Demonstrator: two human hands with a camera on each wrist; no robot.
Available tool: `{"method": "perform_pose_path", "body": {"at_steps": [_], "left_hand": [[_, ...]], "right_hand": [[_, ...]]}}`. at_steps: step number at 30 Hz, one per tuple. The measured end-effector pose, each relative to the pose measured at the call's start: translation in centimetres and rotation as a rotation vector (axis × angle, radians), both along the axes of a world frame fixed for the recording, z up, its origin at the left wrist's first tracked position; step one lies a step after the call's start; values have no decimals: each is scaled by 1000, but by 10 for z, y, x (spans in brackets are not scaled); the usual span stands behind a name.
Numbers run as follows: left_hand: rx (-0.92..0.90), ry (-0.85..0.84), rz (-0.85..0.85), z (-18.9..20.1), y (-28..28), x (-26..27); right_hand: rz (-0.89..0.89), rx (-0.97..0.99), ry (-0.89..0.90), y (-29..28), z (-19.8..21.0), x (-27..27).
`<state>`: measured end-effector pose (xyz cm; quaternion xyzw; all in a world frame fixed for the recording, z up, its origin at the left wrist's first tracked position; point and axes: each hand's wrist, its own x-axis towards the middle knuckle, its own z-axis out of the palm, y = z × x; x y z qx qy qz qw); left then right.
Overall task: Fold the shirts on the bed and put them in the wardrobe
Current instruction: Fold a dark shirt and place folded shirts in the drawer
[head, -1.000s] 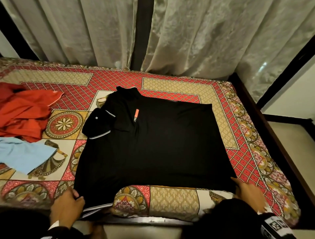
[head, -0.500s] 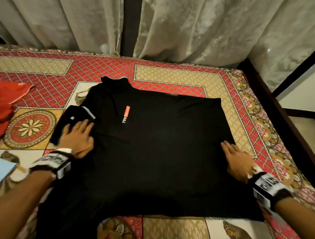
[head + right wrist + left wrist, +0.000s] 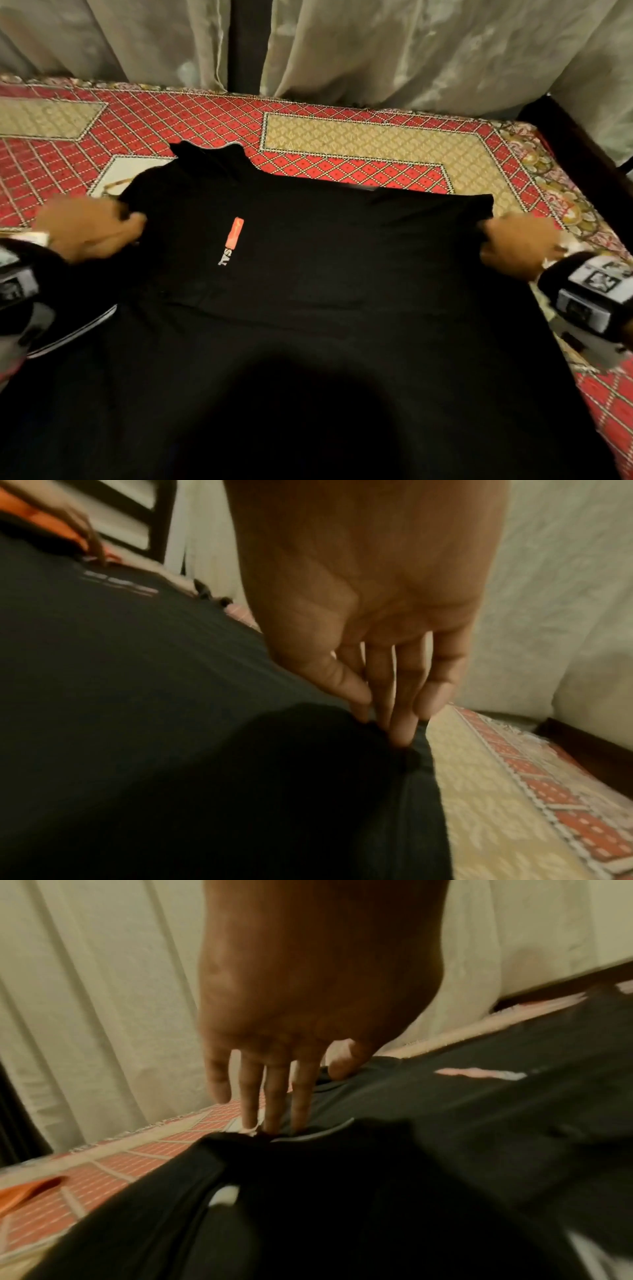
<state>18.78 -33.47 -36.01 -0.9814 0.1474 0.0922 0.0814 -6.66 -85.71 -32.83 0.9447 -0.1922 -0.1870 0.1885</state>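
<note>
Pinching the black shirt [image 3: 308, 291] at both ends: left hand [image 3: 90, 228] has its grip closed on fabric by the shoulder and sleeve, thumb on top and fingers [image 3: 274, 1096] down at the edge. Right hand [image 3: 520, 243] has its grip shut on the opposite edge, fingertips [image 3: 400, 723] tucked into the cloth. Shirt's spread flat on the bed [image 3: 342, 147] between them, collar toward the curtains [image 3: 411, 48].

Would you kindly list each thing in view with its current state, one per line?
Black shirt: spread on the bed, front up, not yet folded, gripped at both side edges.
Left hand: gripping the shirt's left edge near the sleeve.
Right hand: pinching the shirt's right edge.
Bed cover: lying flat under the shirt.
Curtains: drawn shut.
</note>
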Motion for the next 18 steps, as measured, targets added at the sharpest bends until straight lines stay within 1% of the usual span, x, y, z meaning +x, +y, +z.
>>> {"method": "perform_pose_path", "body": {"at_steps": [2,3,6,7,9,10,12,13,15,16,17,18], "left_hand": [[-130,-76,37,11,-27,26],[-192,-71,67,14,-39,36],[-378,122,265,12,-70,68],[-403,155,344,8,-77,78],[-432,206,442,5,-86,87],[-494,243,448,3,-88,96],[-606,323,391,3,-87,101],[-581,355,332,5,-86,101],[-535,332,145,9,-80,93],[-471,233,1,6,-72,97],[-385,123,-165,3,-63,100],[-277,12,-292,-1,-52,100]], "right_hand": [[-19,65,-200,-15,-4,29],[-38,93,-250,-21,-7,42],[-92,186,-246,-36,-28,75],[-110,205,-264,-41,-35,83],[-142,238,-377,-49,-42,95],[-163,257,-440,-55,-45,100],[-198,283,-541,-60,-48,103],[-208,292,-583,-61,-48,103],[-229,312,-638,-62,-49,98],[-238,326,-655,-61,-47,95],[-244,335,-671,-59,-43,89],[-249,345,-690,-58,-39,84]]}}
